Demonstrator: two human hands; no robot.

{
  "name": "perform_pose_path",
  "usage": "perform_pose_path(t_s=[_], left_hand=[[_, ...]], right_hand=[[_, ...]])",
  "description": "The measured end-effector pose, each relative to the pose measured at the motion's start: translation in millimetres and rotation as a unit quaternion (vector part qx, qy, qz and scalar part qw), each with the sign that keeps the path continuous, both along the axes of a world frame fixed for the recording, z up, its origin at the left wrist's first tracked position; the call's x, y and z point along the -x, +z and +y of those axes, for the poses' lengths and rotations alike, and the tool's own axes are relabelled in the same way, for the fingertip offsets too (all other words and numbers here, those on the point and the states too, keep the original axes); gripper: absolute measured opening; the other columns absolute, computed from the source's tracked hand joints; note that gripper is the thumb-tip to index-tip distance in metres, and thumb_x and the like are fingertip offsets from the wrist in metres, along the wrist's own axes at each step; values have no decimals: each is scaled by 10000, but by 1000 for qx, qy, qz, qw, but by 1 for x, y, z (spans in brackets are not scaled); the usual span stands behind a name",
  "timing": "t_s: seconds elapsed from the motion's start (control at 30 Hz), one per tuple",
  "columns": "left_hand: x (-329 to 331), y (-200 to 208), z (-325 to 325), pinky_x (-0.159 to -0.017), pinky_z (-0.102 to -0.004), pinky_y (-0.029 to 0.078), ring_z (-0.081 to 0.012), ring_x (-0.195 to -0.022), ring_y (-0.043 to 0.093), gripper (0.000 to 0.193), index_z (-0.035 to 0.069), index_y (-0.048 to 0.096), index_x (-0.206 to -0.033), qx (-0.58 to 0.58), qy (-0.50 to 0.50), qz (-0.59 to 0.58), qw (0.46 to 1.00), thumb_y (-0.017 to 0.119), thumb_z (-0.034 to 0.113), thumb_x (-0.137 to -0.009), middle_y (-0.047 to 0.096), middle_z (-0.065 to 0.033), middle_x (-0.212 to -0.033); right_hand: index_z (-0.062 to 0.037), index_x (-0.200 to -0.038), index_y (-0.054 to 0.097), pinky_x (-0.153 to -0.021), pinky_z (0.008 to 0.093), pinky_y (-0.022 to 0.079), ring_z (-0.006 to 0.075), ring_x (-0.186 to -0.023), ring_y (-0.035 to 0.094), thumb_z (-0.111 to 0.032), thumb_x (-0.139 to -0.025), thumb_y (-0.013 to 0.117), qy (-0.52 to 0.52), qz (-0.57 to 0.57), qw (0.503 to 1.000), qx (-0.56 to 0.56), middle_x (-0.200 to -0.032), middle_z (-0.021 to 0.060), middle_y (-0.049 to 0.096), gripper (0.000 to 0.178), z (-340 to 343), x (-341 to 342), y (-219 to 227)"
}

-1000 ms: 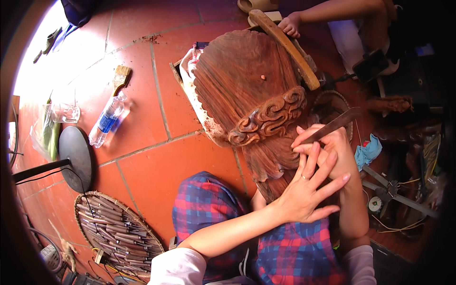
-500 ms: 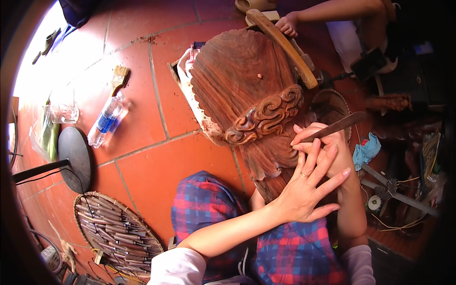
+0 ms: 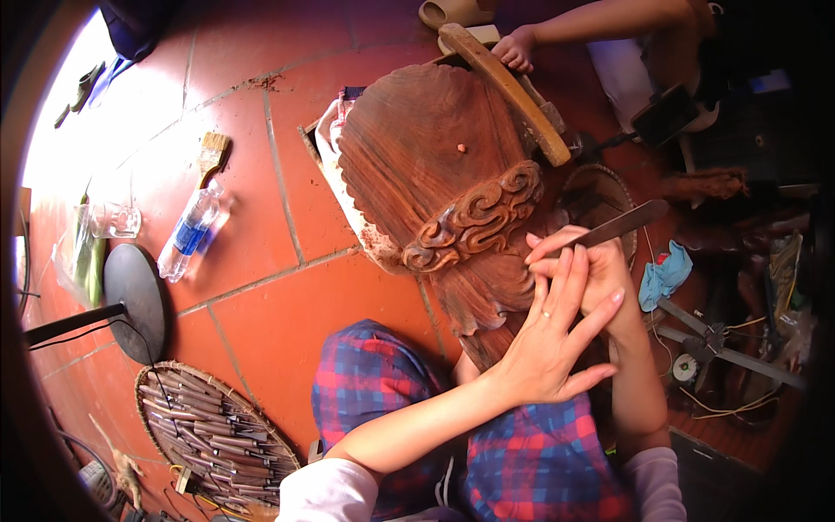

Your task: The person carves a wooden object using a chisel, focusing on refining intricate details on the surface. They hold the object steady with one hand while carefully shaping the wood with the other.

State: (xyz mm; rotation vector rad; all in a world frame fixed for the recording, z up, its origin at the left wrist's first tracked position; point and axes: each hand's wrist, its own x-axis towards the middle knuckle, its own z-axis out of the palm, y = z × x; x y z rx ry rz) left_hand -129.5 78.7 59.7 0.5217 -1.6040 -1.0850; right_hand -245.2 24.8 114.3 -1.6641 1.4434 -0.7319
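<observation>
My right hand (image 3: 600, 274) grips a long, flat, dark brown tool (image 3: 622, 224), one end jutting up and right past the fingers. Its other end is hidden in the grip, so I cannot tell its exact kind. Reaching across from the left, my left hand (image 3: 557, 348) has its fingers stretched and spread. Those fingertips rest against the right hand's fingers. Both hands are over the lower part of a reddish-brown wood carving (image 3: 426, 130), which has a raised scroll band (image 3: 478, 213) and a scalloped edge. A tiny pinkish bit (image 3: 462, 148) lies on its smooth upper face.
A wooden bar (image 3: 509, 96) lies along the carving's far right edge, near another person's hand (image 3: 515, 50). At left are a brush (image 3: 213, 155), a plastic bottle (image 3: 189, 235) and a round black stand base (image 3: 137, 300). A basket (image 3: 139, 396) holds many wooden-handled tools. Blue cloth (image 3: 665, 277) lies right.
The whole view has shifted slightly, with the carving a little lower and further left in it. My hands keep nearly the same pose, the tool still in the right one.
</observation>
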Motion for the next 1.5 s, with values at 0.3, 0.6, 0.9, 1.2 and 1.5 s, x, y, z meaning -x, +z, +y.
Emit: perform_pose_path(t_s=[0.3, 0.6, 0.9, 1.2, 1.5], left_hand=[[0, 0, 3, -1121, -617, 66, -509, -1429, 30, 793, 96, 393, -1437, 11, -2, -76, 997, 669, 507, -817, 86, -340, -1529], [0, 19, 3, -1130, -595, 66, -523, -1423, 19, 770, 68, 386, -1433, -13, -10, -89, 996, 684, 441, -829, 56, -375, -1512], [5, 36, -1, -1118, -618, 50, -503, -1432, -5, 743, 54, 371, -1442, 5, 5, -147, 989, 664, 384, -844, 65, -311, -1548], [15, 28, 14, -1096, -652, 31, -516, -1426, -36, 702, 78, 384, -1442, -19, 5, -184, 983, 664, 338, -853, 69, -275, -1563], [20, 27, 10, -1105, -638, 85, -558, -1405, -25, 672, 70, 409, -1425, -2, 7, -201, 980, 688, 251, -841, 58, -321, -1541]], right_hand=[[1, -874, 715, -851, 345, 536, 282, -1052, 650, 21, -748, 747, -19, -56, 998, -34, -925, 94, 688, 132, 8, 13, -13], [5, -882, 710, -861, 319, 534, 249, -1036, 655, 1, -798, 724, -31, -65, 996, -46, -911, 82, 684, 85, 12, 25, -26], [-21, -976, 695, -778, 314, 518, 197, -893, 660, -201, -903, 591, 22, -147, 983, 110, -979, 90, 693, 221, 4, 22, -13], [-69, -863, 731, -1154, 515, 204, 316, -1115, 629, -200, -840, 668, 93, -12, 990, 110, -900, 53, 712, 147, 10, 37, -30], [-54, -845, 728, -1075, 484, 368, 302, -1071, 649, -130, -751, 742, 96, -6, 990, 101, -863, 54, 712, 122, -6, 35, -20]])
